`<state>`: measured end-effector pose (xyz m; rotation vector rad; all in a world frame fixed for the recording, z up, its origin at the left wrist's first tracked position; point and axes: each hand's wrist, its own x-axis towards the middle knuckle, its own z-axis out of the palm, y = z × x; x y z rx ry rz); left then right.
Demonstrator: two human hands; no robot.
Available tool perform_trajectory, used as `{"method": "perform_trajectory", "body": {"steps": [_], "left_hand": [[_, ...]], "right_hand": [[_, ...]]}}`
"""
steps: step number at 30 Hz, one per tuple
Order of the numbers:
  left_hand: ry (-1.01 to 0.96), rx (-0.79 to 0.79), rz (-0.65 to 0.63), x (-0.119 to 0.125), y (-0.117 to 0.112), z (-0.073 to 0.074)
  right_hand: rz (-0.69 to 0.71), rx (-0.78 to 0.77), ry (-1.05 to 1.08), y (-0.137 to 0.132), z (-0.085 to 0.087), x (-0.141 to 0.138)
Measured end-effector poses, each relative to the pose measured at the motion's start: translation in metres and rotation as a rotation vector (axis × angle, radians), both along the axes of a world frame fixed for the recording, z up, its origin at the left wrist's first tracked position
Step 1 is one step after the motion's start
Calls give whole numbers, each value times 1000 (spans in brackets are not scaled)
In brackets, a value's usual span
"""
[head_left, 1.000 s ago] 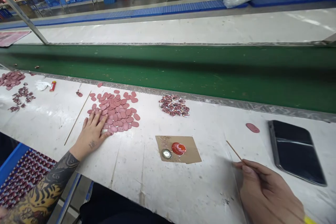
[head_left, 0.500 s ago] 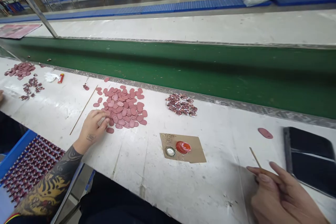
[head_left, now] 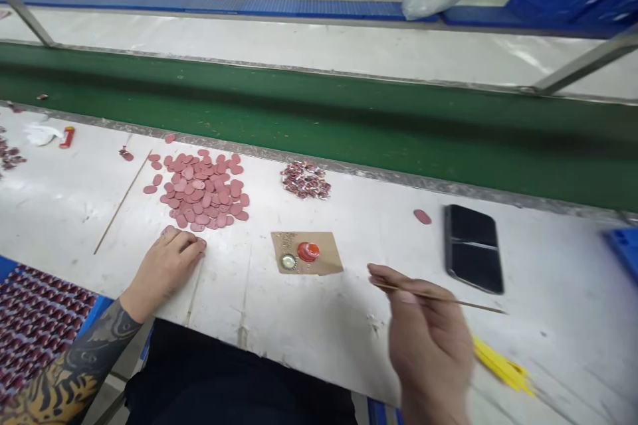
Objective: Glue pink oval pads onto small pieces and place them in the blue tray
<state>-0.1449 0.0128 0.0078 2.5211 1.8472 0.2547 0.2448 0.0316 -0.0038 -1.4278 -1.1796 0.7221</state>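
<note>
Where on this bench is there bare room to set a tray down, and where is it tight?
Bare white bench shows right of the black glossy slab, and between that slab and the brown cardboard square, above the right hand. It's crowded around the pile of pink oval pieces, with the left hand just below it.

Pink oval pieces (head_left: 202,194); green belt (head_left: 319,113); black-gold tattooed forearm (head_left: 92,355).

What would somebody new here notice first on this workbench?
The heap of pink oval pieces catches the eye first, just above the left hand and its tattooed forearm. To the right, the right hand holds a thin wooden stick beside a cardboard square. A green conveyor belt runs behind.
</note>
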Motion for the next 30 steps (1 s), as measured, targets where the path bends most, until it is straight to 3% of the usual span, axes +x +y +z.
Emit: {"method": "perform_trajectory", "body": {"steps": [3,8,12,17,23,30], "left_hand": [[-70,45,84,14,1,-7],[-179,64,131,40,-1,-11],[-315,-2,-8,66,-8,-12],[-458,-101,-233,93,-12,-13],[-336,-94,-11,100,-11,-8],[-255,-141,22,112,-9,-7]], "right_hand": [[189,24,51,-2,-2,-25],[312,-104,65,0,-19,-50],[330,-154,-36,5,-28,-58],[334,-129,-227,7,-28,-61],[353,-62,-347,5,-24,-65],[369,-9,-423,4,-24,-67]]}}
